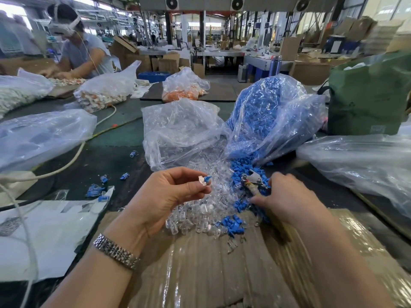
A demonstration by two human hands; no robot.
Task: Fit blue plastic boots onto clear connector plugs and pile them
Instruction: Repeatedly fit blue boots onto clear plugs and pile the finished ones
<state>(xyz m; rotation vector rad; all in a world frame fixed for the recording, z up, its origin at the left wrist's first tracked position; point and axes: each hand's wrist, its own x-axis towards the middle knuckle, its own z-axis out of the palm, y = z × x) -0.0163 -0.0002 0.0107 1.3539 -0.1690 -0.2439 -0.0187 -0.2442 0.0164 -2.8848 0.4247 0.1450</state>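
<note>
My left hand is raised over the heap of clear connector plugs and pinches one clear plug with a blue boot on it between thumb and fingers. My right hand lies palm down on the spill of loose blue boots, fingers spread, its fingertips hidden among them. A few fitted blue pieces lie on the dark table to the left. Both heaps spill from open clear bags: the plug bag and the blue boot bag.
Metal pliers rest on the blue boots by my right hand. Taped cardboard lies under my arms. White sheets, a cable, plastic bags and a green bag ring the workspace. Another person works at far left.
</note>
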